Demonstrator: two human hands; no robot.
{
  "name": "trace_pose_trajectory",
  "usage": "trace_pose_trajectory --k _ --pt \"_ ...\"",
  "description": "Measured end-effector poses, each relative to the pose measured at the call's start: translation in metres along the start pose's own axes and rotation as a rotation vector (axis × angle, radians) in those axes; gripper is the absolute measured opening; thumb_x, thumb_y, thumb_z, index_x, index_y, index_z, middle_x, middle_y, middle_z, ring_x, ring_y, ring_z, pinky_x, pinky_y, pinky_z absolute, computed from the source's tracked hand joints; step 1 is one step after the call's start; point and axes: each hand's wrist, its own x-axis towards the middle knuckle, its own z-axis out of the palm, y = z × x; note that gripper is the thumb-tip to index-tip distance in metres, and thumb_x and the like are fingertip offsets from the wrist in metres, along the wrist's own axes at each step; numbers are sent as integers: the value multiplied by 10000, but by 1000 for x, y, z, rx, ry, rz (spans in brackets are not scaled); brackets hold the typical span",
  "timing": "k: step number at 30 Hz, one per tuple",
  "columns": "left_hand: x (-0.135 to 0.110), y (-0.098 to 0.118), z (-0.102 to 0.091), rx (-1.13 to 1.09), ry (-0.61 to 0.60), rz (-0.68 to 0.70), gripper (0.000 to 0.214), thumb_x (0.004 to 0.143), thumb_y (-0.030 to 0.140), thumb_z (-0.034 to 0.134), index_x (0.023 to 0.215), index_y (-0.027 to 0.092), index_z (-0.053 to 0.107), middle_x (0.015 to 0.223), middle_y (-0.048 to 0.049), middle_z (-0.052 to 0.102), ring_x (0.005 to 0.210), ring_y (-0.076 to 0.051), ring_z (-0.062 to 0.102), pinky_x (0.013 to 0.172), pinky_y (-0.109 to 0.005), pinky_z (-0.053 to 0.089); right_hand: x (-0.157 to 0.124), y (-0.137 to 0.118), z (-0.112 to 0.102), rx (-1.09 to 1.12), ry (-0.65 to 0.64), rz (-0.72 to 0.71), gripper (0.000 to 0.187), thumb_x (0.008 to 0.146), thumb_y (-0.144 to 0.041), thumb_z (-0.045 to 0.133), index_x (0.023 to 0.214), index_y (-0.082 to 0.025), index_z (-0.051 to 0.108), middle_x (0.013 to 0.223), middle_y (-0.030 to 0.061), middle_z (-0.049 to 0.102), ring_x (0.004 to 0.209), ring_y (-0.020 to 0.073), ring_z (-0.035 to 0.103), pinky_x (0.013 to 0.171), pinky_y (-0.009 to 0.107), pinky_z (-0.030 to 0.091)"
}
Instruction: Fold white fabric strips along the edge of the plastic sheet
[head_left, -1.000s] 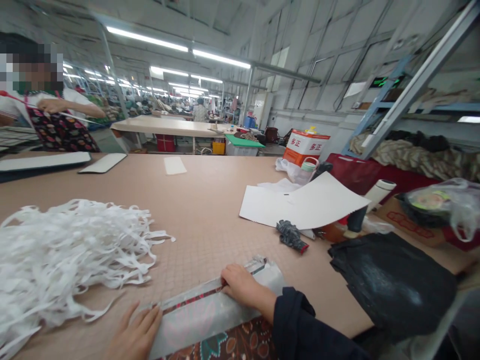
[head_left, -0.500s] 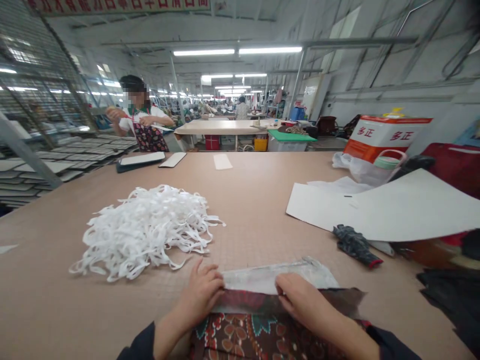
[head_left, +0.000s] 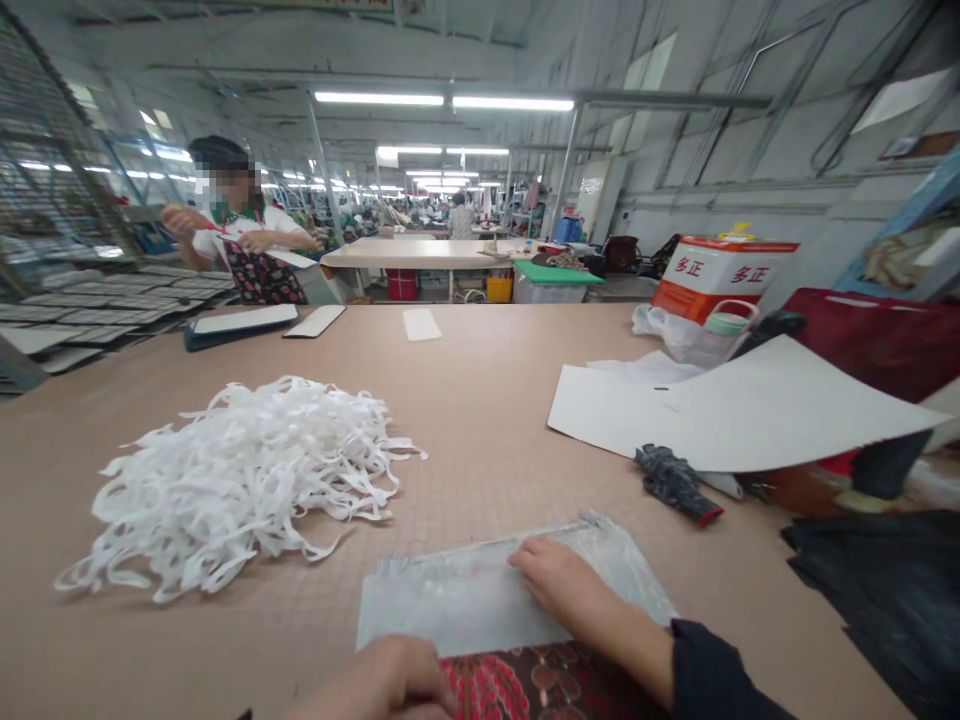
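A grey-white, smudged sheet (head_left: 420,600) lies on the table in front of me. Brown fabric with a red flower pattern (head_left: 517,685) covers its near edge. My right hand (head_left: 559,585) rests on the sheet, palm down, with its fingers loosely stretched out and nothing in them. At the bottom edge of the view my left hand (head_left: 401,675) is curled closed at the fabric's left edge, slightly blurred. Its fingertips are partly hidden, but they seem to grip the fabric. To the left is a heap of white ribbon strips (head_left: 255,480).
A dark grey glove (head_left: 675,485) and large white board (head_left: 735,410) lie to the right, with black fabric (head_left: 892,590) nearer. An orange-white can (head_left: 720,275) stands behind. Covered panels (head_left: 244,320) sit at the far left edge. Beyond them a co-worker (head_left: 255,240) holds a white strip.
The dark flap over the sheet has gone from sight, baring more of the sheet. My left hand has come down toward me; my right hand has shifted onto the sheet. The view has turned right.
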Motion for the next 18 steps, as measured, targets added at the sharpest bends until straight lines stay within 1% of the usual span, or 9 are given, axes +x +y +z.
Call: trace_pose_trajectory --k 3,5,7,9,11,13,14,16,18 --pt "34 -12 -14 1 108 -181 137 799 173 498 795 215 629 771 36 634 709 -96 566 637 -169 399 31 5 30 -77 82 46 147 760 -71 493 823 -154 596 900 79 603 887 216 539 755 304 412" --pt "53 -24 -11 81 182 -222 129 786 164 505 799 205 627 800 7 626 768 -125 564 685 -207 411 38 8 40 -94 97 72 118 766 -85 495 795 -144 593 857 83 600 863 221 539 732 304 413" --pt "66 -34 0 162 224 -220 133 771 151 522 852 202 614 852 -14 614 821 -149 553 725 -246 416 36 8 43 -105 97 68 115 772 -97 485 791 -137 592 837 87 598 838 221 539 716 303 414" --pt "75 -38 12 248 262 -200 235 740 150 567 969 204 577 957 -35 597 890 -180 534 778 -301 414 31 5 40 -109 127 37 127 773 -93 465 785 -137 584 829 88 593 823 218 532 722 310 411" --pt "80 -39 25 335 310 -155 343 713 178 618 1043 198 529 1076 -57 563 973 -217 502 837 -364 393 25 -2 32 -64 171 -46 154 760 -71 442 797 -144 572 861 86 588 846 209 521 757 309 402" --pt "82 -40 34 410 350 -58 271 735 216 618 987 189 524 1116 -61 546 1031 -234 471 891 -405 352 17 -9 22 40 166 -140 182 738 -63 434 828 -159 560 908 73 585 872 192 516 781 292 394" --pt "81 -40 37 439 350 5 181 765 218 591 930 187 524 1086 -52 557 1026 -225 474 907 -409 334 13 -11 17 99 128 -159 186 728 -83 446 852 -170 554 910 61 589 860 184 522 770 281 398" --pt "76 -40 39 471 308 97 25 814 190 518 830 184 499 930 -20 590 906 -178 517 879 -368 340 3 -5 8 185 28 -120 234 704 -157 497 930 -190 546 913 48 605 830 187 541 741 283 410" --pt "67 -40 33 484 244 89 18 825 183 487 812 187 475 775 13 579 737 -145 525 769 -309 371 -10 17 5 202 -28 -27 377 667 -212 548 1043 -208 528 993 69 617 880 217 556 771 317 410"
